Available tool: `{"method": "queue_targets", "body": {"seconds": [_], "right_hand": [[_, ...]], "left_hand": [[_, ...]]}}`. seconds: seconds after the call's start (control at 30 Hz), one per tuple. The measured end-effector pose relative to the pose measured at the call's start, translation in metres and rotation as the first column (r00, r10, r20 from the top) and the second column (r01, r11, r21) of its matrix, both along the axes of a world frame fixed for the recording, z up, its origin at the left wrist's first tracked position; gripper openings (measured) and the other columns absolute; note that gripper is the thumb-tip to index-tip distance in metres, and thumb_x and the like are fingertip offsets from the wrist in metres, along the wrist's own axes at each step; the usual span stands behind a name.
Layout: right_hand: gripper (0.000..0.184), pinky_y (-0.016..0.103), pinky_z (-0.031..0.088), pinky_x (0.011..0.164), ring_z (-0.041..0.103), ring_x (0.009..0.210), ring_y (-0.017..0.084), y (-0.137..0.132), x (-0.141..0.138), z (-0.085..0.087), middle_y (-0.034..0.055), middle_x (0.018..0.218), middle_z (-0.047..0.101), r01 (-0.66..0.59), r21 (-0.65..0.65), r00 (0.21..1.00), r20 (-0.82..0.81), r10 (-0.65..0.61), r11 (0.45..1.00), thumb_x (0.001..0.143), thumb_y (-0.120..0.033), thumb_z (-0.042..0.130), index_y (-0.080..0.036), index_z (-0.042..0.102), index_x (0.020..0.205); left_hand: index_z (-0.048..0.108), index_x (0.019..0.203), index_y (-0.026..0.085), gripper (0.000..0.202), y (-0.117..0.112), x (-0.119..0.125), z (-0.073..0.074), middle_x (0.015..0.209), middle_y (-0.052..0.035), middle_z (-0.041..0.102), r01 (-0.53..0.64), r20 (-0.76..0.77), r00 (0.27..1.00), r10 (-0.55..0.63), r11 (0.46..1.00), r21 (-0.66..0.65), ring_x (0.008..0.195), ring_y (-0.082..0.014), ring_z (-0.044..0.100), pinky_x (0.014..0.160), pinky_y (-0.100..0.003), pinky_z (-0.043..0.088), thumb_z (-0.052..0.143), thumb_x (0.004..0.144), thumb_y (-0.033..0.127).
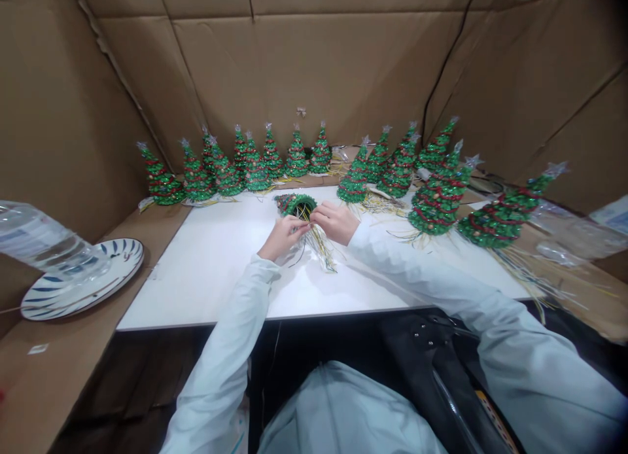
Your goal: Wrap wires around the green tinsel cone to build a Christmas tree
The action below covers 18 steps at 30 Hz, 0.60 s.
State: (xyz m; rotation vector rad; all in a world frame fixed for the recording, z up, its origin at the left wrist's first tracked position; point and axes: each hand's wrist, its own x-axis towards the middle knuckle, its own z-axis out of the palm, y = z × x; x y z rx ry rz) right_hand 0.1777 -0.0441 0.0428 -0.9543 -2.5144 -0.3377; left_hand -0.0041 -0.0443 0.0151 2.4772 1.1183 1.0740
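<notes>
A small green beaded Christmas tree [296, 203] lies on its side on the white table [210, 271], its hollow base turned towards me. Thin yellow and green wires [320, 244] trail out of that base. My left hand [284, 236] is closed in a pinch on the wires just below the base. My right hand [335, 221] is closed too, its fingers on the wires and the rim of the tree's base. Both sleeves are pale blue-white.
Several finished beaded trees stand in a row along the back [255, 166] and down the right side [439, 195], some with loose wires. A blue-striped plate [86, 277] and a clear plastic bottle [42, 241] sit at the left. Cardboard walls enclose the table.
</notes>
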Motion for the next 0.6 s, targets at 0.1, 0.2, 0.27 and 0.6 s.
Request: {"method": "queue_targets", "body": {"seconds": [0.1, 0.2, 0.27, 0.6], "right_hand": [[0.024, 0.027, 0.03, 0.059, 0.045, 0.087, 0.018, 0.0, 0.0, -0.002, 0.009, 0.09, 0.059, -0.009, -0.007, 1.0, 0.002, 0.009, 1.0, 0.089, -0.02, 0.035, -0.017, 0.059, 0.089], [0.023, 0.027, 0.031, 0.062, 0.044, 0.088, 0.018, 0.001, 0.0, -0.003, 0.0094, 0.089, 0.058, -0.009, -0.002, 1.0, 0.012, 0.009, 1.0, 0.088, -0.021, 0.036, -0.017, 0.059, 0.089], [0.022, 0.027, 0.032, 0.064, 0.044, 0.088, 0.019, 0.0, -0.001, -0.004, 0.0097, 0.089, 0.058, 0.004, -0.006, 1.0, 0.019, -0.003, 1.0, 0.088, -0.021, 0.037, -0.016, 0.059, 0.088], [0.01, 0.026, 0.037, 0.069, 0.051, 0.072, 0.015, 0.002, -0.011, -0.006, 0.0043, 0.073, 0.06, 0.139, -0.395, 0.922, -0.284, -0.264, 0.908, 0.075, -0.014, 0.052, -0.016, 0.062, 0.072]], "left_hand": [[0.07, 0.086, 0.021, 0.023, 0.003, -0.002, -0.003, 0.08, -0.0034, 0.069, 0.044, 0.029, 0.999, -0.043, 0.999, -0.019, 0.074, -0.0154, 0.06, 0.068, -0.028, 0.046, 0.053, 0.08, 0.035], [0.071, 0.082, 0.021, 0.021, 0.004, -0.001, -0.005, 0.075, -0.0035, 0.067, -0.02, 0.005, 1.0, 0.02, 1.0, 0.021, 0.07, -0.0144, 0.059, 0.065, -0.027, 0.046, 0.055, 0.078, 0.035], [0.071, 0.08, 0.021, 0.02, 0.004, 0.001, -0.007, 0.072, -0.0038, 0.065, -0.079, -0.024, 0.996, 0.082, 0.993, 0.082, 0.068, -0.0141, 0.057, 0.064, -0.028, 0.044, 0.056, 0.078, 0.034], [0.066, 0.07, 0.018, 0.025, -0.007, 0.016, -0.014, 0.06, -0.0042, 0.06, -0.196, -0.076, 0.965, 0.253, 0.88, 0.432, 0.071, -0.0176, 0.052, 0.072, -0.038, 0.035, 0.047, 0.084, 0.025]]}}
